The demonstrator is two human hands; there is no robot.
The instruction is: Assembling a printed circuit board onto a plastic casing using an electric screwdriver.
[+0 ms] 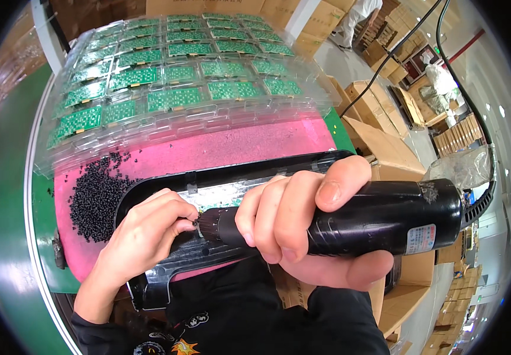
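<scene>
My right hand (294, 216) is wrapped round a black electric screwdriver (386, 216), which lies nearly level with its nose toward the left. Thumb and fingers of my left hand (149, 231) are pinched together right at the screwdriver's tip. A tiny dark piece shows at those fingertips, too small to name for certain. Beneath both hands sits a long black plastic housing (169, 275), partly covered by them. Inside it, a green and silvery circuit board (223, 192) shows between the hands. Left of the housing lies a heap of small black screws (95, 198).
A pink mat (238, 142) covers part of the green bench (7, 195). Clear plastic trays (143, 121) with many green circuit boards (175, 99) stand behind. A black cable (454, 71) runs up from the screwdriver. Open cardboard boxes (386, 145) are at the right; a person (359, 21) stands far off.
</scene>
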